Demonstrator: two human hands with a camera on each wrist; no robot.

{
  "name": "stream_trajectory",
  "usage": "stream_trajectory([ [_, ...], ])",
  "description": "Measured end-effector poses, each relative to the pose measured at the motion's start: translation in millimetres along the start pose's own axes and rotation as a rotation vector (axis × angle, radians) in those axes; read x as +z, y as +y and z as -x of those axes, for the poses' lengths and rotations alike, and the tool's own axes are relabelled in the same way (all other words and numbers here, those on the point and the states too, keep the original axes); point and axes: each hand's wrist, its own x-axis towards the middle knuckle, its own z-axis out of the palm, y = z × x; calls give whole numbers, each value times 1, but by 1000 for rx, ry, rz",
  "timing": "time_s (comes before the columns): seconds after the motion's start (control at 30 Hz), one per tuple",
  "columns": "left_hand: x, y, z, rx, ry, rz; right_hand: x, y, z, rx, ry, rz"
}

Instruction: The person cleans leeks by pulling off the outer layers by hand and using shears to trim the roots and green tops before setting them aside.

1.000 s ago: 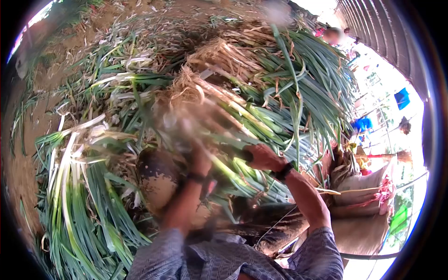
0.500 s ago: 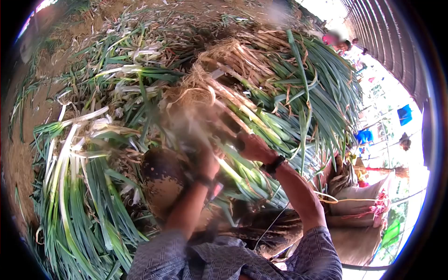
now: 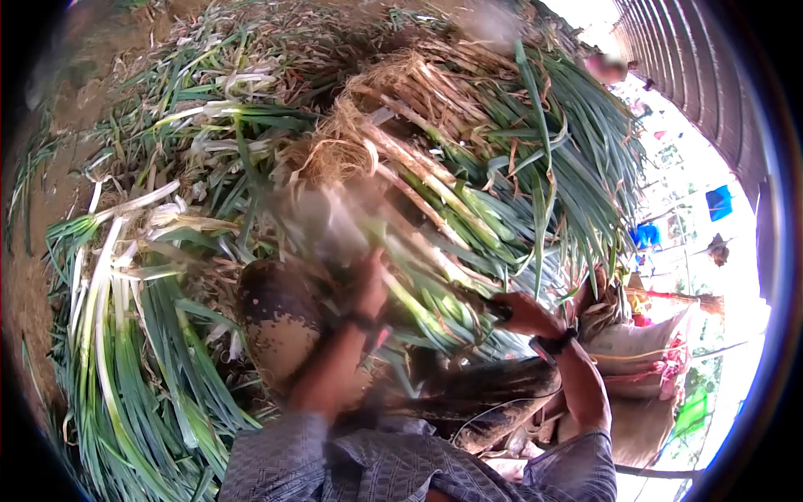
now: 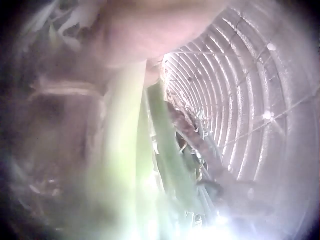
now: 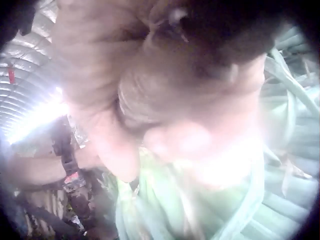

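In the head view my left hand (image 3: 368, 286) grips a long green onion (image 3: 403, 299) near its blurred white end. The left wrist view shows its pale green stalk (image 4: 125, 150) running down from the blurred fingers (image 4: 160, 30). My right hand (image 3: 531, 316) is farther right, over the leafy part, with a dark strip (image 3: 481, 299) at its fingertips. In the right wrist view its thumb and fingers are bent together, and green leaves (image 5: 160, 195) come out from beneath them. A pile of untrimmed green onions (image 3: 418, 171) with brown roots lies just beyond the hands.
Cleaned green onions (image 3: 125, 351) lie in a heap at the left. Loose leaves and peelings (image 3: 226, 75) cover the ground behind. A worn, stained knee (image 3: 280, 322) is beside the left forearm. Sacks (image 3: 636, 360) stand at the right, under a ribbed roof (image 3: 694, 75).
My right hand first moved slightly left and up toward the left hand, then away to the right and down along the leaves. My left hand has stayed almost in place, holding the green onion.
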Motion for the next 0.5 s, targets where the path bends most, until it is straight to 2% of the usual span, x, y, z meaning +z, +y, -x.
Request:
stream_trajectory([
  [0.07, 6, 5, 7, -12, 10, -43, 10, 17, 15, -54, 6, -59],
  [0.1, 11, 8, 12, -21, 10, -68, 11, 19, 18, 24, -22, -5],
  [0.13, 15, 9, 14, -7, 19, -80, 13, 19, 21, 20, 51, -1],
  [0.2, 21, 9, 17, 31, 35, -93, 10, 16, 22, 153, 86, 63],
  [0.33, 2, 8, 11, -9, -75, 27, 20, 6, 28, 17, 133, -6],
  [0.37, -2, 9, 9, -45, -93, 25, 19, 1, 27, 45, 143, 15],
  [0.47, -12, 4, -2, -131, -207, 92, 31, 19, 10, -37, 278, 73],
  [0.5, -11, 6, -2, -126, -259, 98, 31, 9, 6, -93, 304, 74],
])
